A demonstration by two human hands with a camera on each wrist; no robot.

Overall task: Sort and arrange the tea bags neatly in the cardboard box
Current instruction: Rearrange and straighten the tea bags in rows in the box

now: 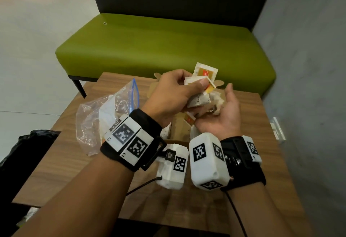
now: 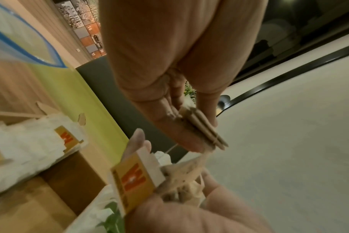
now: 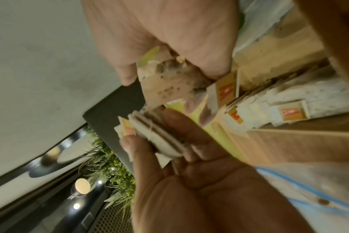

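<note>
Over the open cardboard box point(image 1: 178, 133) both hands meet. My left hand point(image 1: 194, 85) grips a bunch of tea bags point(image 1: 205, 76) with yellow and red tags; in the left wrist view a tagged tea bag point(image 2: 135, 181) sits in the left hand point(image 2: 159, 189). My right hand point(image 1: 222, 111) is turned palm up beside it. In the right wrist view the right hand point(image 3: 153, 132) pinches a flat stack of tea bags point(image 3: 161, 137) between thumb and fingers, also visible as a stack point(image 2: 204, 130). More tea bags point(image 2: 30, 145) lie in a row in the box.
A crumpled clear zip bag point(image 1: 104, 113) with a blue seal lies left of the box on the wooden table point(image 1: 206, 208). A green bench point(image 1: 149, 45) stands behind the table. A black bag point(image 1: 24, 148) sits at the left, and a grey wall point(image 1: 309, 68) at the right.
</note>
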